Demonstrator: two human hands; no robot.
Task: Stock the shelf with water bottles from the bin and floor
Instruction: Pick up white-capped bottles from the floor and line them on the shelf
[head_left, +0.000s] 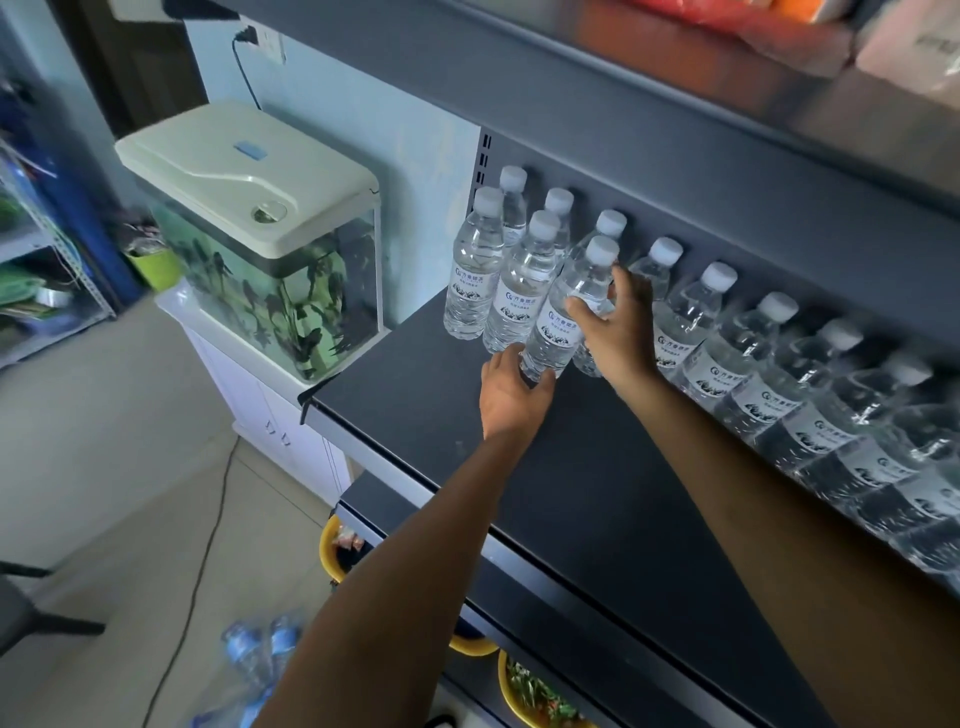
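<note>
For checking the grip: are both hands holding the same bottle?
Yes, the left hand grips the base of the bottle and the right hand holds its upper part.

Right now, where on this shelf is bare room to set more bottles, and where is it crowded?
Bare: the front of the shelf, between its edge and the back row of bottles. Crowded: the back left, where standing bottles cluster and the left hand and right hand grip a tilted bottle.

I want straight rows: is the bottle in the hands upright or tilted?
Tilted. The bottle leans more than the standing bottles beside it; the left hand grips its base, the right hand its shoulder.
</note>
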